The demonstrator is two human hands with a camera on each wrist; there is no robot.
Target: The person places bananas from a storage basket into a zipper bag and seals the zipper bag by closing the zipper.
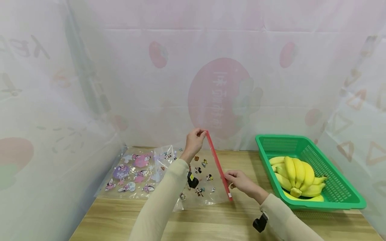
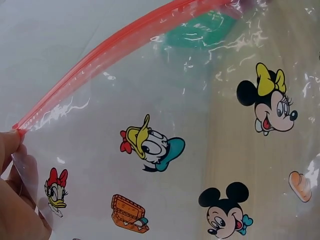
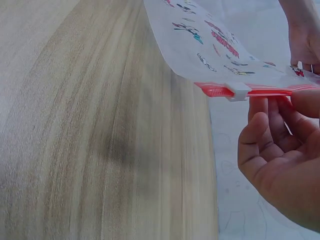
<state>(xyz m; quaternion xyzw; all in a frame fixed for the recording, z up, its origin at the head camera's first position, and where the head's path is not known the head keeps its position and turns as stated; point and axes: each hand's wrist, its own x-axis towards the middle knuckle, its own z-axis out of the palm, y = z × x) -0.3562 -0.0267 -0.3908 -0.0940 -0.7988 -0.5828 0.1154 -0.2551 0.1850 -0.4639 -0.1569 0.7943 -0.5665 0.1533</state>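
The left hand (image 1: 194,142) and right hand (image 1: 241,182) each keep a pinching grip on the red zip strip (image 1: 215,157) of a clear plastic bag with cartoon prints (image 1: 217,191), its mouth edge raised over the wood-grain counter (image 1: 211,227); holding it at two spots probably keeps that edge taut. The right wrist view makes plain a white plastic slider (image 3: 239,91) beside the right fingers; the left wrist view lacks it. Only the head view shows yellow bananas (image 1: 297,172) in a green plastic basket (image 1: 337,204).
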